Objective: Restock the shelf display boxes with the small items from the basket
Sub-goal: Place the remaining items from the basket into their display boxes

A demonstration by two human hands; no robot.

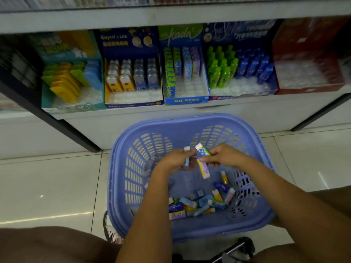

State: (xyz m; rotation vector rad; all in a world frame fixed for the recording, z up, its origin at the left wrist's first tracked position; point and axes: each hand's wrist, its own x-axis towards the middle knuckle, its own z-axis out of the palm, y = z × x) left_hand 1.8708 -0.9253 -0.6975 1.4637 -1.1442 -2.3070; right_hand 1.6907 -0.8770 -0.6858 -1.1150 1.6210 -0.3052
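Note:
A purple plastic basket (121,168) stands on the floor below the shelf, with several small packaged items (197,205) heaped at its near side. Both hands are over the basket's middle. My left hand (176,160) is closed on a light blue eraser pack (186,158) with a white end. My right hand (224,155) pinches a green pack (203,149) and a purple-and-yellow pack (203,168) that hangs down. On the shelf, the blue "kada" display box (187,100) holds rows of green, blue and purple packs, its front rows bare.
Other display boxes line the shelf: a teal one (72,108) at left, a dark blue one (133,103) with bear-shaped items, one with green and blue bottle shapes (241,93), and a red one (307,88). A dark shelf upright (62,126) slants down at left. My knees frame the basket.

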